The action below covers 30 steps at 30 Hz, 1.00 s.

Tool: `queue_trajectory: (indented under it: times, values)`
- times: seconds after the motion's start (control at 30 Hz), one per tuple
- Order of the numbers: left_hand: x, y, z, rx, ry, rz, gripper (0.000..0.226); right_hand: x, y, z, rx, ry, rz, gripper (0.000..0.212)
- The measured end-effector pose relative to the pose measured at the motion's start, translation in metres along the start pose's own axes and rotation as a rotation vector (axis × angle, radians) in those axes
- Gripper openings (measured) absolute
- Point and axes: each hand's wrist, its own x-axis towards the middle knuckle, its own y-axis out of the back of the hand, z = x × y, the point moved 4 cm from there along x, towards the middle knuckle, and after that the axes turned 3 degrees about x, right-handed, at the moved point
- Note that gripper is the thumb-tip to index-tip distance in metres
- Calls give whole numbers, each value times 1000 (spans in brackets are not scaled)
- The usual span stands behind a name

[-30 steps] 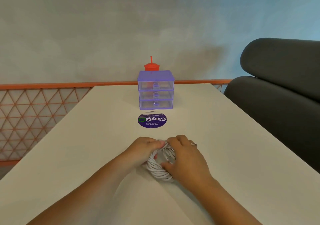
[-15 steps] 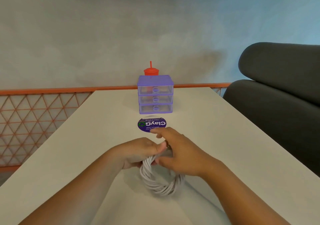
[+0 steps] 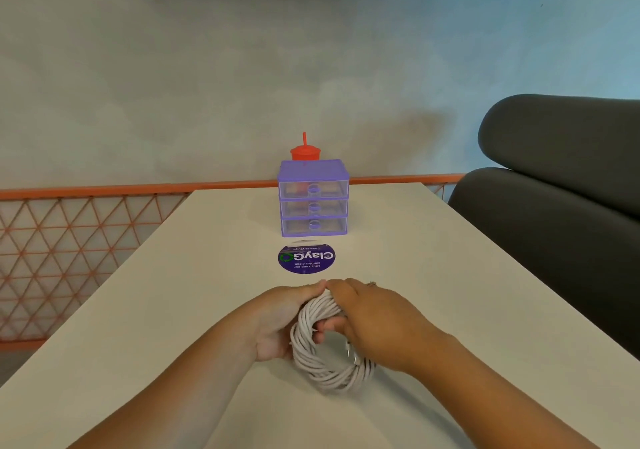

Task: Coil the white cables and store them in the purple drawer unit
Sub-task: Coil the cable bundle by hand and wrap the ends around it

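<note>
A pale table [image 3: 138, 327] fills the foreground, with a grey wall behind it. Nearest, both hands meet on the white cables [image 3: 329, 372]. The left hand [image 3: 280, 324] grips the coil's left side, and the right hand [image 3: 377, 324] wraps its top, fingers curled through the loop, likely to stop the turns springing apart. Just beyond the knuckles lies a round purple sticker [image 3: 306, 258]. Farther on stands the purple drawer unit [image 3: 313, 199], its three drawers closed, with a red cup [image 3: 304, 152] behind it.
</note>
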Motion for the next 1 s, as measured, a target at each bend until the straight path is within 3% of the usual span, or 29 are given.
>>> queue_trajectory:
  times: [0.07, 0.13, 0.2, 0.27, 0.47, 0.53, 0.63, 0.7, 0.8, 0.93, 1.0]
  values:
    - [-1, -6, 5, -34, -30, 126, 37, 1, 1, -8, -122, 31, 41, 43]
    - [0, -6, 11, 7, -127, 338, 34, 2, 2, -12, -93, 11, 66, 35]
    - [-2, -5, 18, 108, -203, 505, 33, 3, 8, -13, 87, -47, 60, 26]
    - [-4, -3, 26, 190, -266, 597, 30, 5, 12, -11, 289, -75, -5, 34]
    - [-19, -4, 46, 250, -518, 625, 29, 6, 21, -1, 1021, -86, -52, 14]
    - [-25, -7, 50, 207, -564, 629, 33, 3, 17, 2, 1267, -83, -73, 32]
    - [-33, -13, 55, 148, -650, 652, 36, -1, 8, -1, 1748, -24, -138, 85]
    - [-38, -18, 57, 133, -712, 676, 37, -3, 4, -6, 1941, 38, -152, 99]
    - [-39, -22, 55, 134, -729, 682, 36, -6, 1, -6, 1987, 2, -120, 96]
    - [-31, -16, 55, 104, -606, 623, 36, -13, 15, 2, 1810, -51, -6, 46]
    - [-31, -12, 60, 102, -543, 596, 31, -16, 23, 7, 1712, -12, 19, 34]
